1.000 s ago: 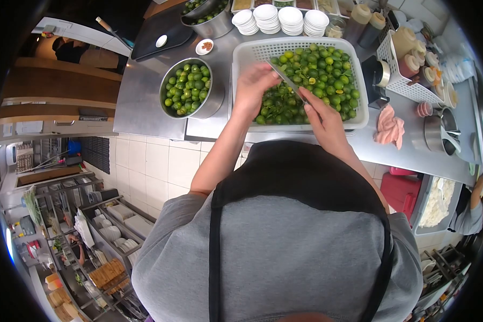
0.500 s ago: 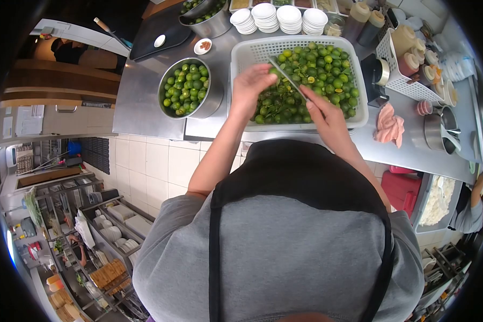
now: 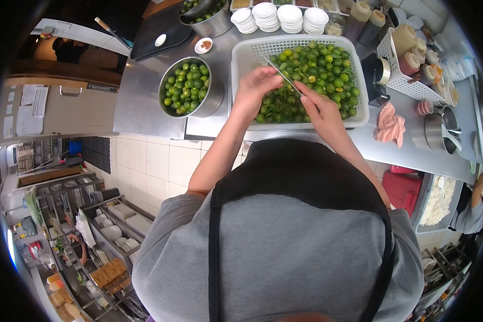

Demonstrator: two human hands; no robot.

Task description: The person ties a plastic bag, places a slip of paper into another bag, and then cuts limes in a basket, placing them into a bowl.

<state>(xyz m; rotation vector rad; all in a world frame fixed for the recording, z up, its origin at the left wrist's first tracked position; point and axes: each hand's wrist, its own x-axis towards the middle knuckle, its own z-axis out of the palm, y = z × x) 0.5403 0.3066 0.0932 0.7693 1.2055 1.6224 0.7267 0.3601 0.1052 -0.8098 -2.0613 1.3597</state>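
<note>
Evidently the work was caught in mid-course. The left hand (image 3: pixel 257 88) was pinched shut on a lime, mostly hidden under the fingers, and was held over the near-left part of a white basket (image 3: pixel 245 53). The right hand (image 3: pixel 321 110) was clamped on the handle of a knife (image 3: pixel 283 76), whose thin blade was laid slantwise up to the left fingertips. The two hands were kept close together, joined only by the blade.

The basket was set on a steel desk (image 3: pixel 139 102) and was seen to be well filled with limes (image 3: pixel 324 67): bright green ones were heaped at the far and right side, darker ones mixed with leaves near the hands. Just to the left, a metal bowl (image 3: pixel 218 99) was found filled almost to its rim with more limes (image 3: pixel 187 88). Whether those had been trimmed or cut could not be told.

It was judged that a good share had been dealt with, if the bowl's load is counted as finished, and that much was left, since the basket's heap was hardly lowered.
</note>
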